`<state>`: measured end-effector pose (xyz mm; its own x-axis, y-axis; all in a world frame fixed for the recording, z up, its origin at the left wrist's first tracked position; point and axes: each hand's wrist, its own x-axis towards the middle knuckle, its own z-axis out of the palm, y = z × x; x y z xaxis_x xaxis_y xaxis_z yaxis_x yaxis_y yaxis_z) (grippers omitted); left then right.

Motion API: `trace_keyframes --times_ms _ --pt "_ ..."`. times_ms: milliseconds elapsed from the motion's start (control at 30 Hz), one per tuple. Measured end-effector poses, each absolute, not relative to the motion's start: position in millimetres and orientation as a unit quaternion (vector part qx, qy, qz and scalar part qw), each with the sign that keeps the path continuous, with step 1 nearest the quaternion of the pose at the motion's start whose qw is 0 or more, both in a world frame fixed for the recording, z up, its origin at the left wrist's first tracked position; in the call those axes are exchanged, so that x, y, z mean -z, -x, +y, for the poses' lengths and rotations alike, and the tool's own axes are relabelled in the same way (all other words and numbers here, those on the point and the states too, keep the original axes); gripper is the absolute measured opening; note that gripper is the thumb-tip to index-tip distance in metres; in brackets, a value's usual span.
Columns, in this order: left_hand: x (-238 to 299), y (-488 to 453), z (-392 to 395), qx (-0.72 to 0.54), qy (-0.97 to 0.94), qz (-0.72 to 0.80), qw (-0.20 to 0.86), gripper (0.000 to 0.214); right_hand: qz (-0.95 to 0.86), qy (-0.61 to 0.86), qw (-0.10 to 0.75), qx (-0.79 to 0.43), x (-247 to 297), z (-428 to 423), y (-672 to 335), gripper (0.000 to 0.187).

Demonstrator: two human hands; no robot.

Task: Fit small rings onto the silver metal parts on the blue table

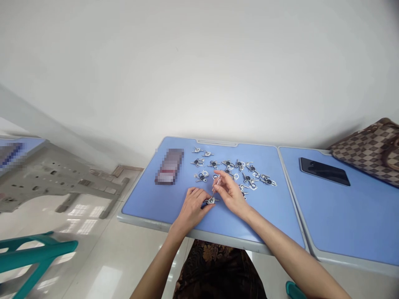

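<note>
My left hand (192,204) rests on the blue table (174,207) with its fingers pinching a small metal part (210,201) against the surface. My right hand (230,192) holds a thin, pinkish screwdriver-like tool (216,183) upright, its tip down on that part. Just beyond the hands, several similar small metal parts with dark centres (232,169) lie scattered across the table top.
A blurred rectangular box (170,166) lies on the table to the left of the parts. On the adjoining blue table (349,224) to the right lie a black phone (324,171) and a checkered brown bag (370,150). A teal chair (34,253) stands at lower left.
</note>
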<state>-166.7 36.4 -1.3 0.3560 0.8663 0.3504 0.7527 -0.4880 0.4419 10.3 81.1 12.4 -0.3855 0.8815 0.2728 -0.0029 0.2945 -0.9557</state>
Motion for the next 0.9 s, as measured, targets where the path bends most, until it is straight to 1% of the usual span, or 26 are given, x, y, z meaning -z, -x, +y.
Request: trace_keyframes --times_ms 67,300,633,800,900 --pt "1 167 36 -0.274 -0.816 0.496 0.111 0.012 -0.673 0.333 0.453 -0.48 -14 83 -15 0.037" --pt "-1 166 36 -0.273 -0.813 0.501 0.114 0.013 -0.714 0.349 0.436 -0.423 -19 84 -23 0.03" --pt "1 166 37 -0.279 -0.815 0.497 0.106 0.013 -0.772 0.314 0.426 -0.353 -26 81 -22 0.03" --pt "2 167 37 -0.28 -0.815 0.496 0.107 0.012 -0.803 0.267 0.405 -0.348 -29 79 -25 0.032" --pt "4 167 36 -0.276 -0.814 0.5 0.108 0.012 -0.815 0.259 0.39 -0.343 -28 79 -25 0.03"
